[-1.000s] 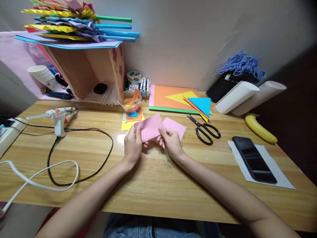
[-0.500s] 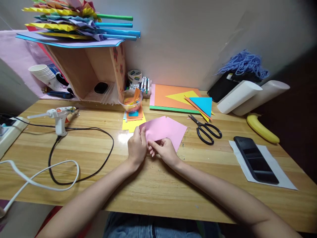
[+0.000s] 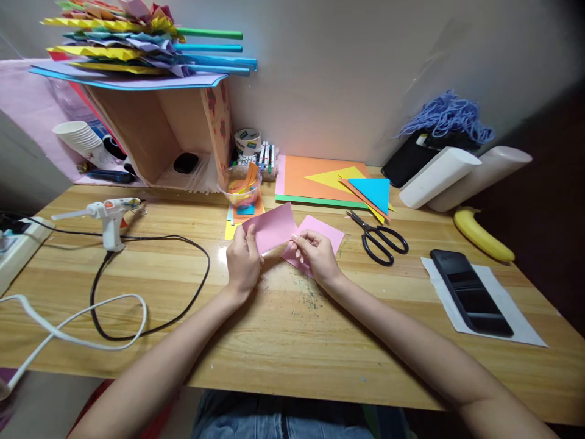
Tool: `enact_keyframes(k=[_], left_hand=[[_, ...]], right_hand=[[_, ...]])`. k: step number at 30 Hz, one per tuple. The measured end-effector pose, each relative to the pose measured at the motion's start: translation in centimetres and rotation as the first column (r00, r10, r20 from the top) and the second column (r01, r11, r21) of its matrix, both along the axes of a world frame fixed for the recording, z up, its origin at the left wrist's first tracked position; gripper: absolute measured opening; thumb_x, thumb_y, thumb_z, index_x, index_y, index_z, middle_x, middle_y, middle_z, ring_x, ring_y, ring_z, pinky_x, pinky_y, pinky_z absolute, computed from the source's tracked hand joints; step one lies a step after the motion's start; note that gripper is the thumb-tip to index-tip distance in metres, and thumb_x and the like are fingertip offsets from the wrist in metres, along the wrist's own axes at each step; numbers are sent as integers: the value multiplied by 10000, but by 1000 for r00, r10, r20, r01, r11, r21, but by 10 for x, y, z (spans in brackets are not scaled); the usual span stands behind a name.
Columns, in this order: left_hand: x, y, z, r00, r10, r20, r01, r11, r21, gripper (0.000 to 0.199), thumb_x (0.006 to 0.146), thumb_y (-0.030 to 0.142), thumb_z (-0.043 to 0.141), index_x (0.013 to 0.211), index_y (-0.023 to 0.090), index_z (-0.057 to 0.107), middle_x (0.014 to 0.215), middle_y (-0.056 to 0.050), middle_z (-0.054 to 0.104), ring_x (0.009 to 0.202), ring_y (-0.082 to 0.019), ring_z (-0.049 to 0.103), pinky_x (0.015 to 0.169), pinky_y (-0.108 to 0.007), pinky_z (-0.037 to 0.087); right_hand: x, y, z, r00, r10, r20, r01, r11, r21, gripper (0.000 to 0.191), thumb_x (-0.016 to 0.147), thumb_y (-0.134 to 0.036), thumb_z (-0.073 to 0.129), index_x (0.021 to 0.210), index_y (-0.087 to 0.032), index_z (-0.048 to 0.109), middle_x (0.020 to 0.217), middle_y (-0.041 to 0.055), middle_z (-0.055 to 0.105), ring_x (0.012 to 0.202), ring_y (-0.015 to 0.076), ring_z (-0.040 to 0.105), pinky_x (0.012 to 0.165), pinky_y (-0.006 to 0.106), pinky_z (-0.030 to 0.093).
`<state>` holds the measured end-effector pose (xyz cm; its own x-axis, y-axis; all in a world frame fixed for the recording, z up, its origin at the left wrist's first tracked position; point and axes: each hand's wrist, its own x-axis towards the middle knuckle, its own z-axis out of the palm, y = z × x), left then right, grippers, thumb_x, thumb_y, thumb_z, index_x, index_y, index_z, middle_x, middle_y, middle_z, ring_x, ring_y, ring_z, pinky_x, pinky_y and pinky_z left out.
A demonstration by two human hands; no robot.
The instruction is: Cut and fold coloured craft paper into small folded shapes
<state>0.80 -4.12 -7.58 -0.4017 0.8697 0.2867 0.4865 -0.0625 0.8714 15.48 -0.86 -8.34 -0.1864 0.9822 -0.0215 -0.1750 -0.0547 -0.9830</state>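
My left hand (image 3: 244, 259) grips a pink sheet of paper (image 3: 272, 228) at its left side, thumb on top, and the sheet is tilted up above the table. At the sheet's lower right corner, my right hand (image 3: 315, 253) is closed in a pinch. Beneath that hand a second pink paper (image 3: 326, 230) lies on the wooden table, partly covered by the fingers. To the right rest black-handled scissors (image 3: 379, 239), blades pointing away from me.
Colored paper sheets (image 3: 320, 180) and a plastic cup of scraps (image 3: 240, 188) stand behind my hands. A glue gun (image 3: 112, 222) with looping cords is on the left. On the right are a phone (image 3: 470, 292), a banana (image 3: 484, 235) and white rolls (image 3: 441, 177).
My left hand has lifted one pink sheet up and left, away from the other, which now shows separately on the table. My right hand has moved slightly up and right.
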Motion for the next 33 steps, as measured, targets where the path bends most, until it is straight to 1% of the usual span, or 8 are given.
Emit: enact_keyframes(k=[9, 12, 14, 16, 20, 23, 26, 33], left_hand=[[-17, 6, 7, 990, -8, 142, 7, 1000, 9, 288, 878, 438, 358, 786, 193, 480, 367, 88, 384, 288, -93, 424, 332, -183, 296], [-23, 8, 8, 980, -120, 156, 122, 993, 0, 267, 863, 437, 393, 794, 198, 489, 351, 95, 376, 270, -87, 399, 316, -176, 289], [-23, 8, 7, 966, -211, 152, 218, 975, -33, 263, 847, 439, 423, 767, 197, 490, 351, 92, 390, 269, -84, 403, 316, -175, 287], [-21, 7, 6, 939, -284, 193, 302, 951, -73, 263, 821, 445, 468, 752, 193, 497, 387, 79, 446, 289, -87, 440, 325, -177, 305], [-15, 8, 7, 832, -306, 462, 389, 917, -94, 330, 680, 397, 659, 887, 171, 538, 630, 13, 637, 524, -138, 613, 509, -223, 478], [-10, 8, 6, 744, -308, 593, 476, 867, -148, 396, 590, 338, 734, 889, 121, 591, 820, -76, 686, 735, -194, 648, 677, -285, 507], [-5, 5, 4, 759, -313, 570, 509, 831, -222, 347, 600, 333, 722, 837, 92, 645, 856, -113, 688, 784, -214, 640, 697, -287, 496], [-6, -1, 3, 874, -361, 324, 435, 880, -194, 182, 662, 284, 645, 700, 106, 648, 666, -52, 672, 617, -172, 620, 545, -228, 456]], right_hand=[[23, 25, -7, 975, -214, -66, 218, 974, 56, 165, 722, -308, 622, 674, -151, 601, 613, -14, 578, 472, 52, 489, 449, 168, 407], [25, 26, -2, 999, 15, -43, -15, 1000, -7, 224, 723, -367, 619, 809, -160, 622, 689, 9, 624, 539, 88, 573, 513, 202, 473], [22, 22, 1, 980, 199, 0, -199, 976, -83, 281, 685, -383, 656, 849, -158, 617, 678, 11, 633, 547, 120, 607, 512, 229, 495], [17, 17, 1, 960, 278, 48, -269, 954, -132, 315, 640, -376, 697, 836, -144, 614, 646, 9, 630, 531, 139, 616, 497, 243, 504], [9, 9, 1, 989, 119, 82, -113, 990, -79, 332, 625, -373, 710, 823, -125, 609, 697, 31, 651, 525, 136, 605, 524, 269, 529], [4, 4, 0, 999, -19, 49, 21, 999, -24, 319, 636, -379, 704, 813, -136, 599, 763, 51, 663, 622, 161, 622, 579, 289, 546], [0, -2, -3, 999, -26, 36, 26, 1000, -14, 295, 651, -390, 692, 782, -148, 586, 718, 40, 656, 625, 168, 623, 583, 293, 546], [-2, -5, -11, 998, 49, 46, -47, 998, -46, 249, 675, -378, 674, 753, -161, 581, 591, 4, 626, 485, 135, 585, 473, 253, 499]])
